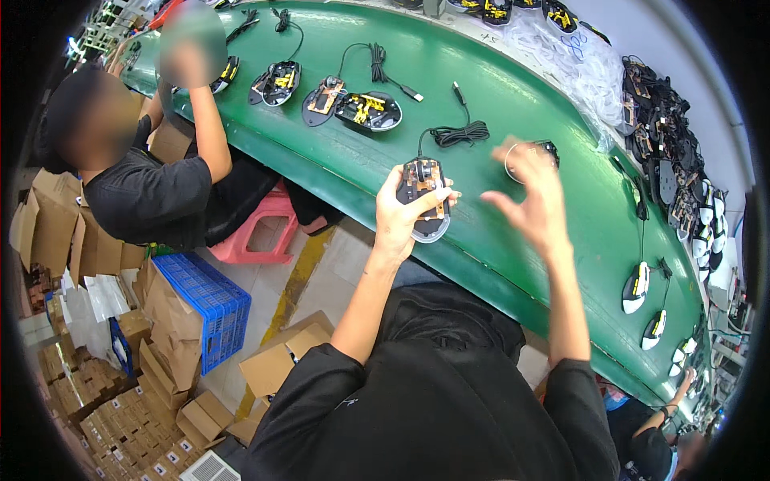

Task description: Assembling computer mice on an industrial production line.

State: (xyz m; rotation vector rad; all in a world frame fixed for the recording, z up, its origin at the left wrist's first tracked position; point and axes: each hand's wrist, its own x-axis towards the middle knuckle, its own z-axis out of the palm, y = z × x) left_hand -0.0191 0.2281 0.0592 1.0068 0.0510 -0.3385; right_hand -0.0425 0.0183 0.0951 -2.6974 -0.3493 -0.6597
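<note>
Likely mid-assembly: the left hand (393,215) grips the mouse base (429,180); the right hand (536,200), fingers spread, probably needs the shell (550,151) behind them.

The green desk (489,232) carries a coiled black cable (461,135). Left of this cable lie a black shell with yellow parts (369,111), a base with a brown circuit board (324,99) and, farther left, another opened mouse (282,82). Right of it sits a partly hidden shell (549,151), and well to its right, two black-and-white shells (635,290).
</note>
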